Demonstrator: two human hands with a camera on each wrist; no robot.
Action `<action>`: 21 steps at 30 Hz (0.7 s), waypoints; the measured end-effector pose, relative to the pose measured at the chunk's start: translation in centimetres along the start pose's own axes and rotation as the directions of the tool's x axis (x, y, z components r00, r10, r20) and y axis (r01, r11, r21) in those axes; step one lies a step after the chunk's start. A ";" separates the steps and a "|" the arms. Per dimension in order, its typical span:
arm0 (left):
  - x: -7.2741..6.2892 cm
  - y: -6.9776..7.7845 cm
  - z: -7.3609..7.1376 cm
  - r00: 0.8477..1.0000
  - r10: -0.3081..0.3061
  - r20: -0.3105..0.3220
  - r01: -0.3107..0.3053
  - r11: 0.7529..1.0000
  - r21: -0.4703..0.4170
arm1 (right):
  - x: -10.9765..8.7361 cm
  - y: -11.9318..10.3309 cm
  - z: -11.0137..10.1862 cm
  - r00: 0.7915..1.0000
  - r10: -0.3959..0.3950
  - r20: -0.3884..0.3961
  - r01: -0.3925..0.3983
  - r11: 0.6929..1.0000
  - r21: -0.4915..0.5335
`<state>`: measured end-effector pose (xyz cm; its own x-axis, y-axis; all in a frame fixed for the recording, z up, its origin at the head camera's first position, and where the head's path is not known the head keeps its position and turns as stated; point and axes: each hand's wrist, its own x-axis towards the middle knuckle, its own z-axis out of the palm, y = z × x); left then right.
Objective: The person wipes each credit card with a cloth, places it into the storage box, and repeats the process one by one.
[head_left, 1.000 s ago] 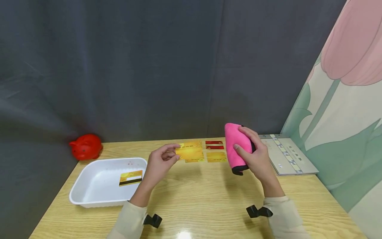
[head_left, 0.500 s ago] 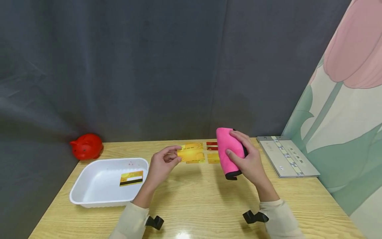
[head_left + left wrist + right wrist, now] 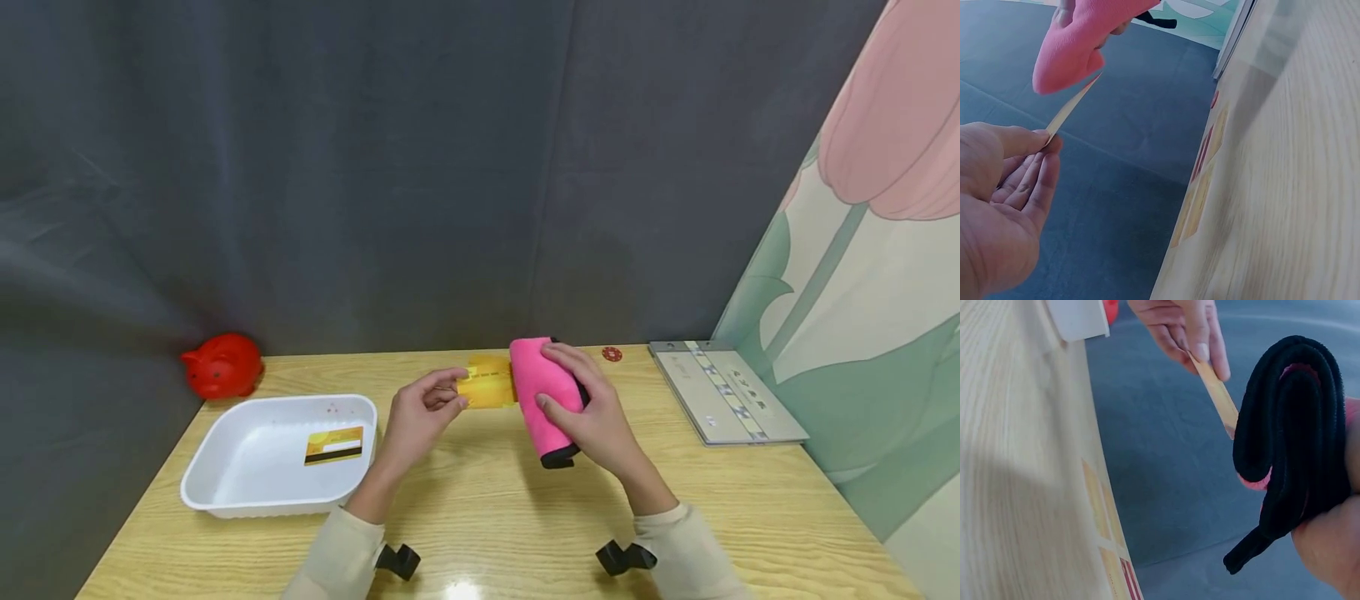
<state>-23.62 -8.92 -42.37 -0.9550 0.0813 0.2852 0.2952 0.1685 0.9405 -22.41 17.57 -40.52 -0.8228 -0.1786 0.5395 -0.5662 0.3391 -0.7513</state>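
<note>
My left hand (image 3: pixel 416 421) pinches a gold bank card (image 3: pixel 483 389) by its left end between thumb and fingers, raised above the table. Folded pink cloth (image 3: pixel 540 392) with black edging is gripped in my right hand (image 3: pixel 596 425). The cloth's left side reaches the card's free end in the head view. From the right wrist, the black folded edges (image 3: pixel 1297 419) show beside the tip of the card (image 3: pixel 1217 394). Below, several gold cards (image 3: pixel 1194 209) and red striped cards (image 3: pixel 1202 153) lie flat on the table; in the head view the cloth and hands hide most of them.
A white tray (image 3: pixel 251 462) at the left holds another gold card (image 3: pixel 333 446). Behind it sits a red piggy bank (image 3: pixel 223 367). A red round chip (image 3: pixel 612 354) lies near the back edge, and a grey album (image 3: pixel 723 392) at the right. Dark curtain (image 3: pixel 375 208) hangs behind.
My right hand has moved left and slightly down with the pink cloth, up to the held card. The red chip has come into view. My left hand has shifted slightly right.
</note>
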 end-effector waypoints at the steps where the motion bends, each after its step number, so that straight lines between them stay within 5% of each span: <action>1: 0.0 0.0 0.1 1.000 0.001 -0.005 -0.001 1.000 0.001 | 0.0 0.0 0.2 1.000 -0.002 0.009 0.002 1.000 -0.004; 21: -0.7 0.1 1.9 0.997 0.044 -0.055 -0.046 0.999 -0.028 | -1.0 -0.7 3.8 0.988 -0.047 0.149 0.048 0.999 -0.005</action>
<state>-22.90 -7.12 -42.80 -0.9411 0.0342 0.3365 0.3379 0.1370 0.9311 -21.38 14.01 -41.92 -0.7934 -0.3297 0.5116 -0.6049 0.3343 -0.7227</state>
